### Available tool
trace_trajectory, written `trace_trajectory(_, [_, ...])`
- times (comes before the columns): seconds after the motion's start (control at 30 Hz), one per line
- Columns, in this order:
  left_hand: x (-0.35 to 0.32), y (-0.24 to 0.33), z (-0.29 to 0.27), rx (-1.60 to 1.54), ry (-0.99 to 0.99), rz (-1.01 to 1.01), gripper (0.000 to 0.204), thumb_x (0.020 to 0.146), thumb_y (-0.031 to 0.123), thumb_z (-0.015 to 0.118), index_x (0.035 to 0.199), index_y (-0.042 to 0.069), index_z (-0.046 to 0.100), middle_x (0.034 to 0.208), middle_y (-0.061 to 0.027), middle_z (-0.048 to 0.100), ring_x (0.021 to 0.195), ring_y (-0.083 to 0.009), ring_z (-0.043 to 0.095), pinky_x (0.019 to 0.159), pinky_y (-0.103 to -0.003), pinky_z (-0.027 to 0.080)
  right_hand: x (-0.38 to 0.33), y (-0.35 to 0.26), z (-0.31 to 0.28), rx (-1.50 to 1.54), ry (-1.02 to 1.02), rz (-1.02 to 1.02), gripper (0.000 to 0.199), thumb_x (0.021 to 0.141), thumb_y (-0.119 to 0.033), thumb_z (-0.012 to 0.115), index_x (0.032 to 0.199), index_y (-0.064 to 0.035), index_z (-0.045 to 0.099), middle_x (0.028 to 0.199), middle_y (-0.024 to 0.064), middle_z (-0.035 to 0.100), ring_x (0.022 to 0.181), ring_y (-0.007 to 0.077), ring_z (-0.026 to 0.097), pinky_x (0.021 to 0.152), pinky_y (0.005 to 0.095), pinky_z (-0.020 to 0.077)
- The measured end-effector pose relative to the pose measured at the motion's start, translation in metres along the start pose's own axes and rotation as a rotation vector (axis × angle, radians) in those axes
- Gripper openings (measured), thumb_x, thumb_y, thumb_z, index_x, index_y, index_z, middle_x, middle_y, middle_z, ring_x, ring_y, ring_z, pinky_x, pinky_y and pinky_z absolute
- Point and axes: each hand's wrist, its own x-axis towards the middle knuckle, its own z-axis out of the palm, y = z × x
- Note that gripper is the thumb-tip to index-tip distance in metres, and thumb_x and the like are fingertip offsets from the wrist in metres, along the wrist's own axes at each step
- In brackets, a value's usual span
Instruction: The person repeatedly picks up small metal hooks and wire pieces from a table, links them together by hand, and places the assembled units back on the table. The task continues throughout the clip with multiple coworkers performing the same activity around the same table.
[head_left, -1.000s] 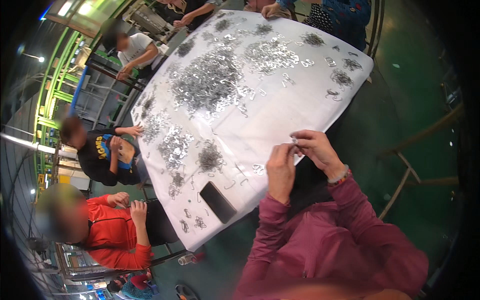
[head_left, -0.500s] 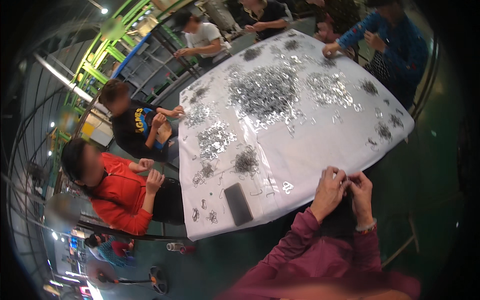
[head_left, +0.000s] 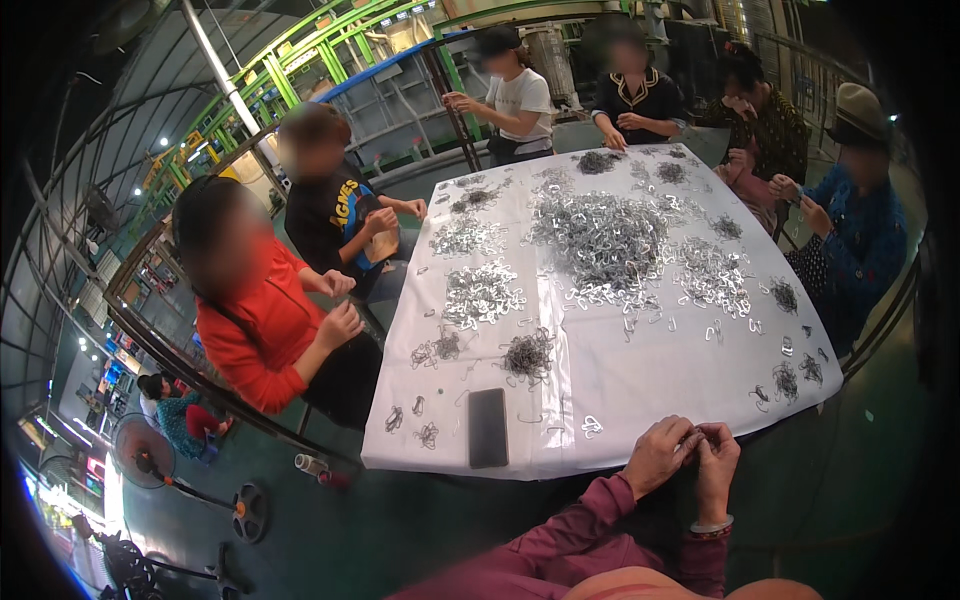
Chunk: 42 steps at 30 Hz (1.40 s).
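My left hand [head_left: 658,456] and my right hand [head_left: 716,468] meet at the near edge of the white-covered table [head_left: 660,370]. Their fingertips are pinched together, and whatever small piece is between them is too hidden to make out. Left of my hands, a few shiny bent metal hooks [head_left: 592,427] lie by the edge. A large heap of silvery metal hooks [head_left: 600,240] covers the table's far middle, with a smaller pile of bright hooks [head_left: 485,295] to its left and another heap [head_left: 712,275] to its right.
A dark phone [head_left: 488,428] lies near the front edge. Dark wire pieces form a clump [head_left: 528,355] beyond it and another clump [head_left: 785,383] at right. Several people sit around the table, including a person in red [head_left: 260,330] at left. A standing fan [head_left: 145,455] is on the floor.
The view has tilted, so the table and my hands appear lower. My fingertips stay together. The person in blue has drawn a hand back from the table toward the other.
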Motion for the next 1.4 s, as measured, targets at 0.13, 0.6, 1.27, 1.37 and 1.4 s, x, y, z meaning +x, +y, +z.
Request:
trace_trajectory(0.13, [0.007, -0.005, -0.005, 0.071, 0.076, 0.056, 0.012, 0.087, 0.012, 0.063, 0.087, 0.002, 0.056, 0.085, -0.0124, 0.054, 0.082, -0.0315, 0.056, 0.068, -0.040, 0.047, 0.000, -0.011, 0.004, 0.178, -0.141, 0.164, 0.014, 0.094, -0.006, 0.055, 0.103, 0.0036, 0.060, 0.083, 0.0038, 0.062, 0.066, 0.0055, 0.055, 0.057, 0.0195, 0.0457])
trace_trajectory(0.6, [0.012, 0.008, -0.039, -0.667, -0.250, -0.352, 0.021, 0.097, 0.019, 0.055, 0.084, 0.004, 0.054, 0.081, 0.0015, 0.047, 0.074, -0.0084, 0.045, 0.067, -0.023, 0.038, 0.001, -0.042, 0.018, 0.245, -0.180, -0.269, 0.013, 0.093, -0.011, 0.061, 0.087, -0.0030, 0.053, 0.073, 0.0023, 0.055, 0.061, 0.0078, 0.052, 0.055, 0.0209, 0.0444])
trace_trajectory(1.27, [0.052, -0.023, -0.056, -0.864, 0.083, -0.619, 0.019, 0.095, 0.020, 0.060, 0.096, 0.001, 0.057, 0.084, -0.0062, 0.062, 0.072, -0.0130, 0.060, 0.054, -0.024, 0.049, 0.054, -0.012, 0.054, 0.159, -0.131, -0.096, 0.023, 0.098, -0.017, 0.055, 0.103, 0.0025, 0.066, 0.077, 0.0040, 0.064, 0.066, 0.0070, 0.057, 0.058, 0.0213, 0.0456])
trace_trajectory(1.37, [0.048, -0.020, -0.053, -0.856, 0.108, -0.595, 0.017, 0.095, 0.019, 0.060, 0.094, 0.001, 0.058, 0.083, -0.0058, 0.062, 0.070, -0.0130, 0.059, 0.056, -0.025, 0.050, 0.041, -0.010, 0.053, 0.182, -0.107, -0.088, 0.023, 0.098, -0.017, 0.055, 0.098, 0.0024, 0.066, 0.078, 0.0040, 0.065, 0.067, 0.0073, 0.057, 0.057, 0.0210, 0.0457])
trace_trajectory(1.4, [0.047, -0.020, -0.052, -0.840, 0.119, -0.579, 0.016, 0.095, 0.018, 0.061, 0.092, 0.002, 0.058, 0.081, -0.0048, 0.061, 0.068, -0.0112, 0.057, 0.056, -0.023, 0.048, 0.039, -0.009, 0.052, 0.181, -0.103, -0.093, 0.023, 0.098, -0.017, 0.055, 0.098, 0.0024, 0.066, 0.078, 0.0041, 0.065, 0.067, 0.0073, 0.058, 0.057, 0.0210, 0.0459])
